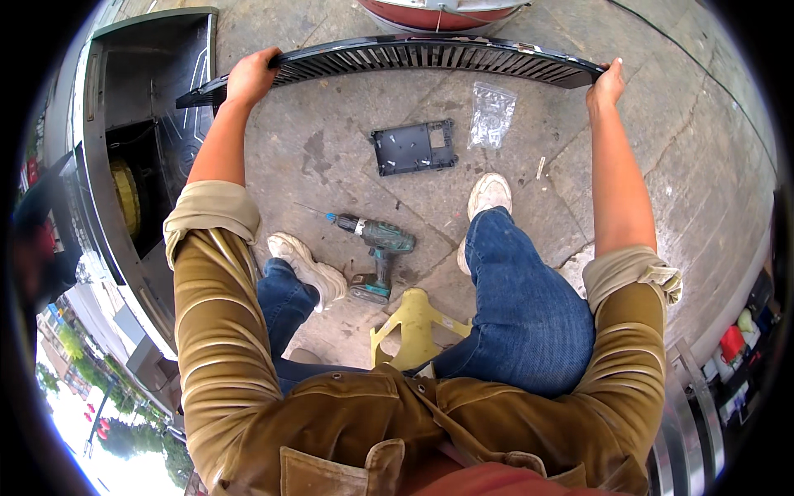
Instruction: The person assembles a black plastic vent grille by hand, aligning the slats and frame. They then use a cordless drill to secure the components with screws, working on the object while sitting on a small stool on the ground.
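The floor is spreading under everything. On the left, the metal cabinet is standing open-faced. The black slatted panel is spanning the space beyond the feet, and both hands are holding it. The left hand is gripping it a little in from its left end, the fingers curling closed over the far edge. The right hand is clasping the right end, the thumb lying along the edge; its other fingers are mostly hiding, so how tightly they are closing I cannot tell. The panel's long axis is running left to right across the person's front, its left end pointing toward the cabinet and overlapping it in view, its slats running crosswise. Whether it is touching the floor I cannot tell.

Beyond the panel, a red tub is showing partly. The yellow stool is standing between the legs. Ahead of it, the drill is lying on its side, its bit pointing left. Nearer the panel, a black tray is lying flat, and a clear bag of small parts is resting to its right.
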The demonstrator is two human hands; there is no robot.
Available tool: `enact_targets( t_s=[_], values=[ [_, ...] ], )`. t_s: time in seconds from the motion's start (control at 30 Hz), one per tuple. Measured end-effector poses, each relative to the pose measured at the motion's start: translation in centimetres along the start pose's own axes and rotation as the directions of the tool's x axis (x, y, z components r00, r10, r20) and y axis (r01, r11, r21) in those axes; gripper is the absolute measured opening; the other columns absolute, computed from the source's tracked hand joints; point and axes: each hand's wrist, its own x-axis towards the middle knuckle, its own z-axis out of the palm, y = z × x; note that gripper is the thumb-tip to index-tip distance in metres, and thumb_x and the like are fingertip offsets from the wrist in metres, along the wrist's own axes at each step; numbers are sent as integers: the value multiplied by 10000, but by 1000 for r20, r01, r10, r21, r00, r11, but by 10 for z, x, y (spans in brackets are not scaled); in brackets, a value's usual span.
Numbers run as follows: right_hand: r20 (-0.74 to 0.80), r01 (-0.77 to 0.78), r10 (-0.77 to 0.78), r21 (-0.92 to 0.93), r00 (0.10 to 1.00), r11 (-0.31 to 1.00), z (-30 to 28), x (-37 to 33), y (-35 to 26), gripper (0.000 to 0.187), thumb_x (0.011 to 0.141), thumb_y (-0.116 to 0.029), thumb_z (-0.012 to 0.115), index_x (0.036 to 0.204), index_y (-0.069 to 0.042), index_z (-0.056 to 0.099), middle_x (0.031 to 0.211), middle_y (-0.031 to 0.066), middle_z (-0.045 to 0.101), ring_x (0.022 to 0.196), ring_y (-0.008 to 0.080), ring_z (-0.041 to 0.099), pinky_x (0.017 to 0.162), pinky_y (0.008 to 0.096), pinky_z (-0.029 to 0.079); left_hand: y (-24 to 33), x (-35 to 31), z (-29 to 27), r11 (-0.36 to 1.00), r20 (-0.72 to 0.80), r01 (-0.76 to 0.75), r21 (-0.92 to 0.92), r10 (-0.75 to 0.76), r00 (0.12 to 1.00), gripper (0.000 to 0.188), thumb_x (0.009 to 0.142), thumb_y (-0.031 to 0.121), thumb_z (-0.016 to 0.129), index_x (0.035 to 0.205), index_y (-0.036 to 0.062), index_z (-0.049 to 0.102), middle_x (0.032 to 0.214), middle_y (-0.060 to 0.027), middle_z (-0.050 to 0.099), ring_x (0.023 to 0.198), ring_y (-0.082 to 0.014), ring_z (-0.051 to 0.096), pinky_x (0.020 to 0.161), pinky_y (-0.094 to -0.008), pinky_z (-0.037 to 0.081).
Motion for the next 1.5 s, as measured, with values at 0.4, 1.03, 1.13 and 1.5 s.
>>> enact_targets(
  t_s=[0.4, 1.03, 1.13, 1.5],
  values=[
    [109, -35, 35, -6, 993, 999, 3, 8, 9, 401, 918, -316, 650, 1031, 69, 626, 968, 148, 675, 903, 188, 598, 857, 310, 439, 15, 2, 12, 997, -117, 8, 80, 2, 993, 372, 782, 91, 678, 1148, 130, 621, 1101, -118, 657, 1049, -337, 609, 911, -419, 481],
    [606, -341, 462, -311, 648, 887, -88, -247, 22, 224, 959, -170, 579, 1127, -31, 634, 971, 72, 663, 786, 137, 630, 727, 277, 515, 217, -347, 234, 208, 453, 883, -421, -795, 404, 659, 712, 449, 818, 1059, -30, 529, 1053, -213, 579, 1038, -370, 570, 914, -429, 451],
    [702, -296, 484, -383, 522, 875, -80, -264, 16, 221, 962, -163, 574, 1119, -19, 633, 946, 64, 662, 789, 131, 623, 730, 270, 506, 195, -331, 258, -46, 497, 801, -597, -805, 324, 688, 733, 462, 800, 1106, -64, 561, 1118, -217, 618, 1007, -310, 603, 896, -408, 456],
    [831, 139, 547, -533, -98, 834, -87, -291, 0, 518, 803, -129, 753, 1256, 6, 541, 1170, 104, 609, 1048, 185, 587, 967, 328, 463, 191, -283, 140, -575, 751, 491, -654, -571, 331, 467, 831, 466, 697, 1045, 76, 557, 950, -49, 613, 857, -186, 603, 777, -350, 479]
  ],
)
